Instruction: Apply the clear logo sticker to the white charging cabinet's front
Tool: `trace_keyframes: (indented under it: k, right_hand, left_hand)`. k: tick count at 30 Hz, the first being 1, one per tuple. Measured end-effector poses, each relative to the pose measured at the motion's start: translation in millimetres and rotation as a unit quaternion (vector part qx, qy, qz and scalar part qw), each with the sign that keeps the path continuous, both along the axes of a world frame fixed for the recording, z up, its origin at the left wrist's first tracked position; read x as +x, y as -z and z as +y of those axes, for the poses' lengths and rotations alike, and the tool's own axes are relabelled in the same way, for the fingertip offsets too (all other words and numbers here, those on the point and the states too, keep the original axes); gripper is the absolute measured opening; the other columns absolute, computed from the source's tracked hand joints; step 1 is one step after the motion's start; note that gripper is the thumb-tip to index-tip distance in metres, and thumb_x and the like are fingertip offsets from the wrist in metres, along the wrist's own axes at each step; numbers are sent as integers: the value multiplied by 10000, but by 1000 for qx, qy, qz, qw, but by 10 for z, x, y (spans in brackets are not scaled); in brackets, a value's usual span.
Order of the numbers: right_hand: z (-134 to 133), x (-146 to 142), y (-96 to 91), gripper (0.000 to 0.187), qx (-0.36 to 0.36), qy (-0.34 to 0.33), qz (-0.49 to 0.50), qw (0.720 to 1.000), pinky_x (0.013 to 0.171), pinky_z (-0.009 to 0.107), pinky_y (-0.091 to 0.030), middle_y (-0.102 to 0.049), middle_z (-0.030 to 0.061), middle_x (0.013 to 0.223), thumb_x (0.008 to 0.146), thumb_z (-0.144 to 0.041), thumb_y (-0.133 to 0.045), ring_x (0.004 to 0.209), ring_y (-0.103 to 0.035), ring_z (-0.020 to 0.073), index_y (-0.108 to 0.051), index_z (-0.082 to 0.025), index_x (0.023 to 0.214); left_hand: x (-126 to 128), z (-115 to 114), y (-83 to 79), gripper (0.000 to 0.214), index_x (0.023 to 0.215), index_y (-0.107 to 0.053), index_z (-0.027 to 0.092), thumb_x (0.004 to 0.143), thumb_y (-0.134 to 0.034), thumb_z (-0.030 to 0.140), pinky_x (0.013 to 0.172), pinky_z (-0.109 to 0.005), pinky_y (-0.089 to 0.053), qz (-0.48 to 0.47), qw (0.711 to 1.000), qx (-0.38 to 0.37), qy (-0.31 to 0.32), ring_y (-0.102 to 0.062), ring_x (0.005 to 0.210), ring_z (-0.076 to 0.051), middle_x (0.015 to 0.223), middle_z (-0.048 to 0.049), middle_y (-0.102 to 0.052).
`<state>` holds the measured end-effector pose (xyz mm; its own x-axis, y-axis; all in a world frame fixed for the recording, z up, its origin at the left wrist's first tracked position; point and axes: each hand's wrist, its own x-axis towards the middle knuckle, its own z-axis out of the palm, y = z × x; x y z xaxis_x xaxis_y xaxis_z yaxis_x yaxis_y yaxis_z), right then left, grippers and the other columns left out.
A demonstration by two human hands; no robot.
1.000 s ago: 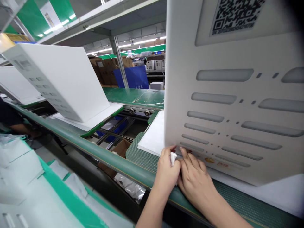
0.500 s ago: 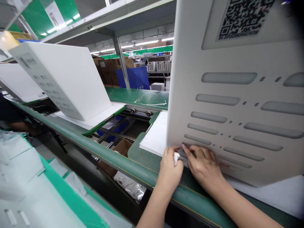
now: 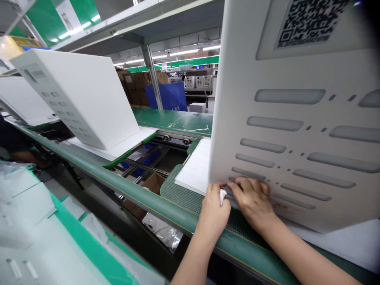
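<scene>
A tall white casing (image 3: 285, 158) with rows of rounded slots and a QR code label (image 3: 311, 23) fills the right side. At its lower left corner my left hand (image 3: 215, 208) is closed on a small white crumpled wad (image 3: 222, 196), its fingertips at the casing's bottom edge. Close beside it, my right hand (image 3: 253, 198) rests against the lower slots with bent fingers drawn together. Whatever its fingertips hold, if anything, is hidden. Beneath the casing lie white sheets (image 3: 194, 168) on a green textured board (image 3: 175, 186).
Another white casing (image 3: 86, 99) stands on a board to the left, with one more (image 3: 23, 99) behind it. A green rail (image 3: 133, 194) runs along the front. Below are a cardboard box (image 3: 152, 182) and clear plastic bags (image 3: 163, 231). White foam-like pieces (image 3: 26, 221) fill the lower left.
My right hand has shifted slightly up and left, its fingers now bunched closer together against the casing. My left hand has barely moved and still holds the white wad.
</scene>
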<state>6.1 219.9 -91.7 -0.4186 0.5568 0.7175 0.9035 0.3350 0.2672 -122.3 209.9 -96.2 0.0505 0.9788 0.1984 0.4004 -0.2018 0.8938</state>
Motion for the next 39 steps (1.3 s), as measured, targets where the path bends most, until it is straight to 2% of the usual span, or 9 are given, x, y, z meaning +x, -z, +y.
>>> trace_keyframes:
  k: [9,13,15,18,20,21,23,31,39]
  right_hand:
    - [15,-9,16,180,-5,-24,1,1000,774,320,-313,-591,71,888,806,-77,-463,895,-451,201,-628,-147,821]
    - [-136,14,84,203,-99,-94,184,973,735,256,-403,-604,67,858,873,-223,-441,814,-542,151,-626,-139,886]
    - [-185,-21,98,312,-254,-74,354,897,623,228,-430,-614,48,747,871,-373,-431,647,-569,120,-635,-137,851]
    - [-158,-130,70,457,-440,7,576,689,424,222,-355,-560,5,570,768,-554,-472,379,-459,86,-631,-129,823]
    - [-96,-222,30,513,-446,16,693,566,353,203,-268,-516,-19,518,648,-582,-570,320,-397,69,-612,-105,831]
    - [-65,-269,11,521,-429,9,735,524,338,192,-236,-495,-30,494,589,-567,-617,314,-384,64,-602,-98,814]
    - [-22,-356,-15,509,-396,2,784,477,324,176,-199,-452,-50,447,506,-518,-670,310,-361,55,-588,-94,775]
    - [-9,-496,45,424,-340,18,816,468,356,157,-286,-447,-60,465,509,-455,-615,378,-376,44,-572,-111,753]
    - [7,-346,175,442,-363,41,751,550,395,204,-325,-505,-21,493,585,-491,-616,378,-430,85,-616,-106,802]
  left_hand:
    - [-3,-1,-6,414,1053,-547,163,678,-396,74,945,-280,-345,-6,1000,-5,16,-483,1023,-169,1055,-57,-541]
    - [-12,-4,3,383,1047,-552,165,698,-411,99,942,-289,-346,-11,1000,-13,20,-483,1034,-177,1066,-58,-538]
    - [-17,-1,5,374,1054,-550,164,705,-423,115,938,-289,-347,-17,999,-24,20,-483,1039,-178,1078,-58,-536]
    - [-18,12,4,365,1030,-553,160,690,-431,107,921,-282,-349,-22,999,-29,17,-486,1019,-171,1055,-55,-542]
    - [-15,23,6,360,1011,-554,161,680,-425,94,907,-280,-351,-23,999,-24,15,-486,1000,-167,1030,-52,-544]
    - [-13,28,7,354,999,-554,159,677,-423,90,896,-283,-355,-21,999,-25,15,-487,986,-168,1017,-52,-544]
    - [-12,35,10,347,986,-555,157,672,-423,91,870,-290,-365,-18,999,-29,16,-491,958,-173,999,-56,-540]
    - [-32,35,-13,349,980,-567,151,658,-443,107,876,-282,-364,-37,999,-35,19,-496,977,-175,1015,-59,-558]
    - [-40,12,-24,411,1078,-500,125,677,-411,115,921,-309,-346,-31,997,-66,1,-483,1034,-201,1085,-96,-543]
